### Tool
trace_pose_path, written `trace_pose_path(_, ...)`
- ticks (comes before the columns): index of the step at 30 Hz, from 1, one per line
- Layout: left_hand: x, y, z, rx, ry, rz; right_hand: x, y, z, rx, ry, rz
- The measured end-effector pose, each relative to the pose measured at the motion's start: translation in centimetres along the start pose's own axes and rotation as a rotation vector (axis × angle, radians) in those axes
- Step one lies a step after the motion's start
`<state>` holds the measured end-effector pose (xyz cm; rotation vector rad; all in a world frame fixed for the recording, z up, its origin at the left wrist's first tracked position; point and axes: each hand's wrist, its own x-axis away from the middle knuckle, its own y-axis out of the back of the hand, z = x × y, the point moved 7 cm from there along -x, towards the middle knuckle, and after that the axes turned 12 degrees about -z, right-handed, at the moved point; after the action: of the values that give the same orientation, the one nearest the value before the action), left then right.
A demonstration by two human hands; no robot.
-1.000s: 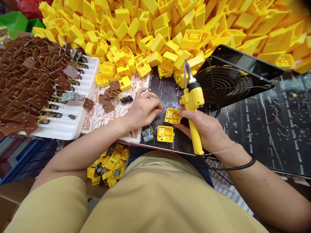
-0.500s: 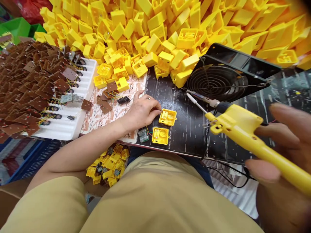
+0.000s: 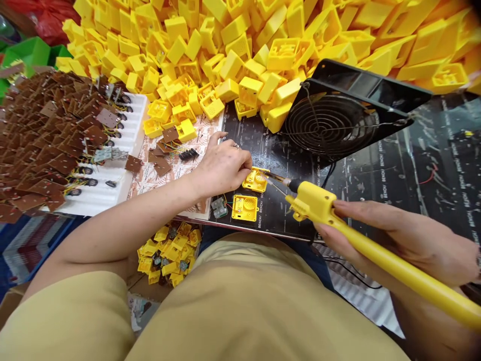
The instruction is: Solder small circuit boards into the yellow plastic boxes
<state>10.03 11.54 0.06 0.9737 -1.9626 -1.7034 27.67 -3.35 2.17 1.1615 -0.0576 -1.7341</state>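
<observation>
At near R, the yellow soldering iron (image 3: 317, 201) is held btwn the fingers & thumb of the R hand (image 3: 421, 245). Just beyond, on the tabletop (image 3: 289, 215), the lower housing (image 3: 245, 208) is left beside a PCB (image 3: 219, 206). Iron's tip has just been swung in to the upper housing (image 3: 255, 180), so both hands are now brought to 1 pc.; contact can't be confirmed. L hand's (image 3: 221, 165) fingertips are bunched at its L corner, anything pinched hidden. Farther, a fan (image 3: 323, 130) is set, tilted.
</observation>
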Motion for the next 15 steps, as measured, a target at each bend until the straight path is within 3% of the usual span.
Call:
trace_pose_path(8,-0.8,0.0,-0.7,-0.064,-0.053,0.075,-2.1,-1.1,2.4,0.005,0.213,-0.015)
trace_pose_path(11,-1.2,-0.1,-0.8,-0.101,-0.057,0.093,-2.4,-1.2,3.0,-0.064,0.299,0.047)
trace_pose_path(13,-1.4,-0.1,-0.9,-0.114,-0.062,0.098,-2.4,-1.0,2.9,-0.09,0.277,0.116)
trace_pose_path(15,-1.5,0.0,-1.0,-0.108,-0.063,0.095,-2.5,-0.4,2.1,-0.069,0.163,0.134)
